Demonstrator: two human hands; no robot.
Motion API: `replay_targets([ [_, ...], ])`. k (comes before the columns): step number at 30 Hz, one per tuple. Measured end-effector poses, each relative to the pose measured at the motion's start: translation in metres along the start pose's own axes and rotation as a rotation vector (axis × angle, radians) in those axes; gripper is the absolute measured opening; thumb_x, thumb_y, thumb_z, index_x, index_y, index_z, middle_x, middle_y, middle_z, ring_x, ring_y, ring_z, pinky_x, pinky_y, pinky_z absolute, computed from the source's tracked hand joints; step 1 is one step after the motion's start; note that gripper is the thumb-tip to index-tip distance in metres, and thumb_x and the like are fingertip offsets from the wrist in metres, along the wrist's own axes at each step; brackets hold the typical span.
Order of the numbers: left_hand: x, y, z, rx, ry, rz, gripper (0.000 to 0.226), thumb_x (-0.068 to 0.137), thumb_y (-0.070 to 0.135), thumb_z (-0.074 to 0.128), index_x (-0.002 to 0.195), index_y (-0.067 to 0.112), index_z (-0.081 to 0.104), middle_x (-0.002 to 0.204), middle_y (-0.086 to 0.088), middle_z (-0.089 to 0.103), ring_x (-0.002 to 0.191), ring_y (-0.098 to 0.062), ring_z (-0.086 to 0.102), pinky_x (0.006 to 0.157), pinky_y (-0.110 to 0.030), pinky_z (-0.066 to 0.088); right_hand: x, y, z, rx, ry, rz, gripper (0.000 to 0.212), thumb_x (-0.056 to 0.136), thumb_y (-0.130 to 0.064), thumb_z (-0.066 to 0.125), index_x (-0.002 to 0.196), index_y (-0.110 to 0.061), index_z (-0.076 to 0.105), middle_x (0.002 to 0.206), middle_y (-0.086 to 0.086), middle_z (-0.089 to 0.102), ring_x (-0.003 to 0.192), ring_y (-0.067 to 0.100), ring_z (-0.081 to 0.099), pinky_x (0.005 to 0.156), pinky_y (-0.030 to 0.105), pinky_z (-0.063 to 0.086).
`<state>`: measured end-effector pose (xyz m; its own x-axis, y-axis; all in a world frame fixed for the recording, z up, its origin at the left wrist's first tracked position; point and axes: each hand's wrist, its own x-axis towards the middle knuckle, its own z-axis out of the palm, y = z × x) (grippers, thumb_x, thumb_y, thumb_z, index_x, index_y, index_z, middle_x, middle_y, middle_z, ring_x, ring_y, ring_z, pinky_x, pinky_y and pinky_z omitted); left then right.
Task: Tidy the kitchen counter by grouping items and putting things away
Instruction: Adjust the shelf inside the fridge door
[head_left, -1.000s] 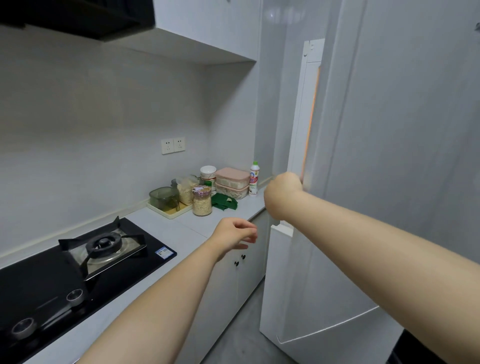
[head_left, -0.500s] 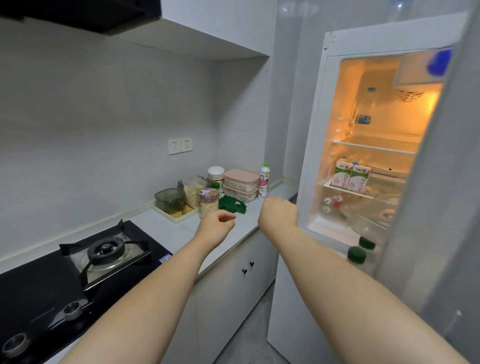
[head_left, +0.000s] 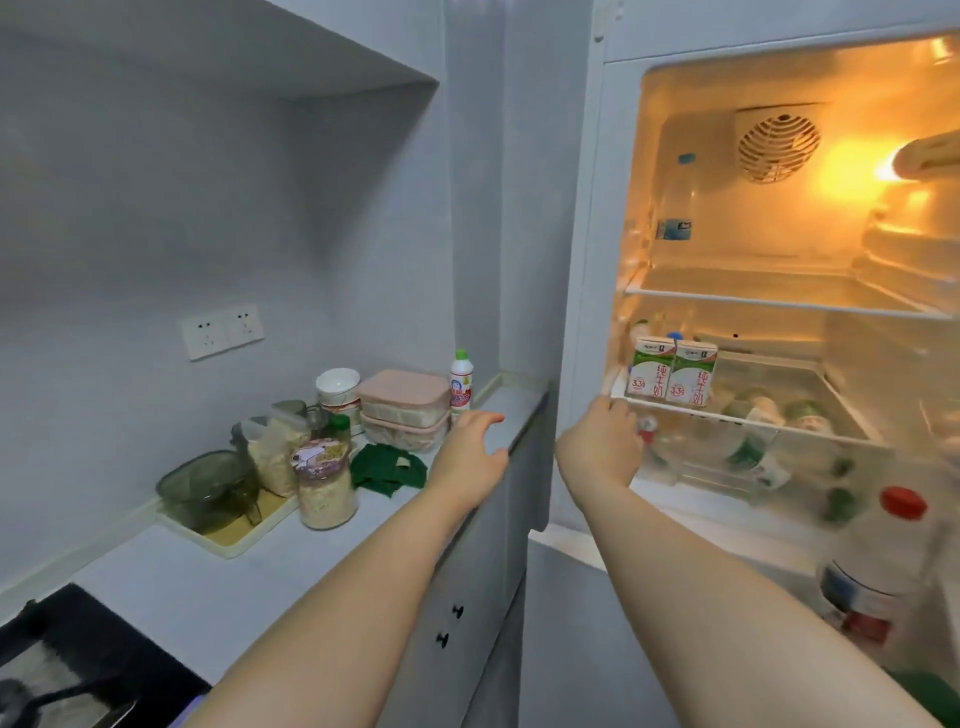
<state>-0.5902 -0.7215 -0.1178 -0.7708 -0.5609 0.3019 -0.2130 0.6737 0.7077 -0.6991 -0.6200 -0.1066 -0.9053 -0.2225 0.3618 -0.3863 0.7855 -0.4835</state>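
The fridge (head_left: 587, 218) stands open and lit on the right. Two milk cartons (head_left: 672, 371) sit on its lower shelf, with bottles lying below them. My right hand (head_left: 602, 441) reaches into the fridge's left front edge, just under the cartons, holding nothing. My left hand (head_left: 470, 452) hovers over the counter with fingers spread, near two stacked pink boxes (head_left: 405, 410) and a small white bottle (head_left: 460, 382). A green cloth (head_left: 387, 470), an oat jar (head_left: 327, 483) and a white cup (head_left: 337, 387) stand close by.
A cream tray (head_left: 228, 538) holds a green-tinted container (head_left: 208, 491) and a bag of flakes (head_left: 275, 457). The black hob (head_left: 78, 660) lies at the lower left. A red-capped bottle (head_left: 883, 566) sits in the fridge door at the right. Wall sockets (head_left: 221, 330) sit above the counter (head_left: 260, 566).
The fridge door has swung fully open. The view moved closer. My right hand went from the door edge into the fridge opening, and my left hand advanced toward the pink boxes.
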Motion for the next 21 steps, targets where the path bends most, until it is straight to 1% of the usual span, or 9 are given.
replay_targets([
  [3,0.035,-0.004,0.029,-0.016,-0.07,0.028,0.045,0.088,0.007,0.053,0.132,0.017,0.05,0.136,0.0,0.044,0.12,-0.014,0.047,0.093,-0.017,0.032,0.025,0.013,0.013,0.069,0.041,0.089,0.041,0.084,-0.012,0.053,0.124,-0.007,0.047,0.126,0.012,0.048,0.119,0.031,0.044,0.096,0.041,0.044],
  [5,0.059,-0.001,0.049,-0.031,-0.106,0.064,0.041,0.089,0.006,0.051,0.128,0.017,0.054,0.132,0.0,0.048,0.117,-0.014,0.05,0.093,-0.018,0.035,0.043,0.024,0.018,0.079,0.091,0.106,0.042,0.084,-0.011,0.055,0.125,-0.008,0.047,0.128,0.011,0.048,0.12,0.03,0.044,0.097,0.041,0.044],
  [8,0.093,0.01,0.075,-0.088,-0.148,0.109,0.034,0.089,0.003,0.048,0.119,0.015,0.062,0.125,0.001,0.056,0.106,-0.009,0.054,0.087,-0.018,0.039,0.07,0.037,0.019,0.135,0.164,0.154,0.041,0.085,-0.011,0.058,0.125,-0.011,0.049,0.128,0.007,0.048,0.117,0.027,0.046,0.094,0.039,0.046],
  [11,0.122,0.021,0.102,-0.15,-0.209,0.181,0.031,0.089,0.003,0.049,0.114,0.013,0.065,0.12,-0.001,0.06,0.102,-0.012,0.058,0.089,-0.023,0.045,0.093,0.055,0.016,0.13,0.23,0.188,0.039,0.083,-0.01,0.057,0.121,-0.01,0.051,0.127,0.007,0.048,0.116,0.026,0.046,0.092,0.037,0.043],
  [12,0.132,0.027,0.11,-0.178,-0.241,0.215,0.03,0.09,0.004,0.051,0.114,0.013,0.065,0.118,-0.001,0.061,0.101,-0.014,0.059,0.088,-0.022,0.046,0.102,0.063,0.015,0.1,0.244,0.193,0.038,0.082,-0.01,0.055,0.12,-0.01,0.051,0.126,0.008,0.048,0.116,0.026,0.045,0.091,0.037,0.042],
  [15,0.161,0.046,0.14,-0.304,-0.364,0.295,0.028,0.09,0.007,0.055,0.114,0.017,0.064,0.115,0.002,0.062,0.098,-0.014,0.058,0.08,-0.013,0.046,0.126,0.086,0.006,-0.057,0.276,0.211,0.037,0.081,-0.009,0.051,0.118,-0.009,0.051,0.125,0.009,0.048,0.116,0.028,0.043,0.091,0.038,0.04],
  [17,0.176,0.061,0.158,-0.417,-0.417,0.319,0.028,0.089,0.007,0.055,0.11,0.023,0.065,0.119,-0.002,0.062,0.105,-0.023,0.059,0.088,-0.025,0.051,0.137,0.098,-0.004,-0.197,0.272,0.218,0.035,0.084,-0.011,0.051,0.118,-0.01,0.052,0.125,0.009,0.049,0.116,0.028,0.043,0.09,0.037,0.039],
  [18,0.185,0.069,0.168,-0.451,-0.444,0.337,0.028,0.089,0.006,0.055,0.108,0.024,0.065,0.119,-0.004,0.063,0.106,-0.023,0.058,0.09,-0.028,0.05,0.143,0.105,-0.008,-0.267,0.277,0.24,0.034,0.084,-0.012,0.051,0.118,-0.01,0.052,0.126,0.009,0.05,0.115,0.029,0.044,0.088,0.037,0.04],
  [21,0.203,0.09,0.192,-0.493,-0.477,0.396,0.027,0.088,0.005,0.055,0.104,0.025,0.066,0.113,0.001,0.066,0.096,-0.011,0.06,0.077,-0.007,0.042,0.155,0.115,-0.023,-0.398,0.243,0.329,0.036,0.084,-0.014,0.052,0.12,-0.009,0.049,0.126,0.012,0.049,0.116,0.031,0.044,0.089,0.037,0.04],
])
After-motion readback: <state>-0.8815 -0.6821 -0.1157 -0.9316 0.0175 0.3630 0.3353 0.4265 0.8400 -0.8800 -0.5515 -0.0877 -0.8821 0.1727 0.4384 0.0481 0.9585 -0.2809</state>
